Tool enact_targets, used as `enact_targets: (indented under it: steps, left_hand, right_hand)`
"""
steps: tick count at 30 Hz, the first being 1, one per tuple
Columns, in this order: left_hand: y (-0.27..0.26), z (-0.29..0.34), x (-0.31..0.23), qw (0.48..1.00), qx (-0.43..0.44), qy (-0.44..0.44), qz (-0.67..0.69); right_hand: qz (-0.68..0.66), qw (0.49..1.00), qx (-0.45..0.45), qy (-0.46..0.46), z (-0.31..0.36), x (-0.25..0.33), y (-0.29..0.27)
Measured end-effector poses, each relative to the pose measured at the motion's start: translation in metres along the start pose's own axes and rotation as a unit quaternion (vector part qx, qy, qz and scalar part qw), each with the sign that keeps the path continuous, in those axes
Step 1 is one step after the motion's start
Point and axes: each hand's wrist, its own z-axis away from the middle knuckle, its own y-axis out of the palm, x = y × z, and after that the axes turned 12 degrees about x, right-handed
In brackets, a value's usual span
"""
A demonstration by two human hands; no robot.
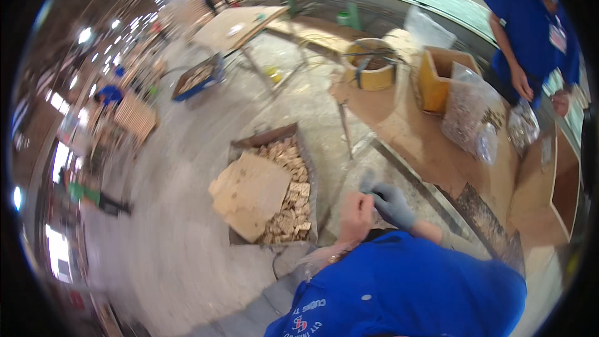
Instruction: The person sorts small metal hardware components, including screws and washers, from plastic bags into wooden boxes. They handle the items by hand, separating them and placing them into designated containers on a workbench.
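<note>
My bare left hand (pixel 356 214) is closed in front of my chest, right beside my other hand. My right hand (pixel 395 206) wears a grey work glove, and its fingers bend toward the left one; the two hands seem to touch. A blurred grey piece of fabric (pixel 367 180) sticks up between them; I cannot tell whether it is a glove finger or a separate piece. Close to my left hand stands a metal cart (pixel 314 212) full of small wood offcuts (pixel 301 196), partly covered by a sheet of board (pixel 253 195).
A long brown worktable (pixel 412 137) stretches along the right, carrying a round yellow tub (pixel 376 75), a yellow box (pixel 433 81) and plastic bags of small parts (pixel 468 109). Across it, a person in blue (pixel 530 31) handles a clear bag (pixel 523 126). A blue cart (pixel 198 80) stands farther off.
</note>
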Motion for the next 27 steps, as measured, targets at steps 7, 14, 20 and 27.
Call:
enact_targets:
  steps: [7, 14, 20, 27]
  left_hand:
    - [-0.073, -0.112, 0.045, 0.819, 0.253, -0.207, 0.471]
    - [-0.050, -0.200, 0.071, 0.791, 0.220, -0.186, 0.540]
    - [0.004, -0.227, 0.062, 0.844, 0.335, -0.083, 0.411]
    - [0.011, -0.243, 0.060, 0.642, 0.533, -0.214, 0.508]
  right_hand:
    - [0.177, 0.966, 0.034, -0.184, -0.103, 0.006, -0.001]
    - [-0.088, 0.975, -0.061, -0.193, -0.128, -0.004, -0.015]
    - [-0.389, 0.917, -0.073, -0.056, -0.115, 0.008, -0.036]
    - [-0.414, 0.887, -0.202, -0.017, -0.100, 0.015, -0.018]
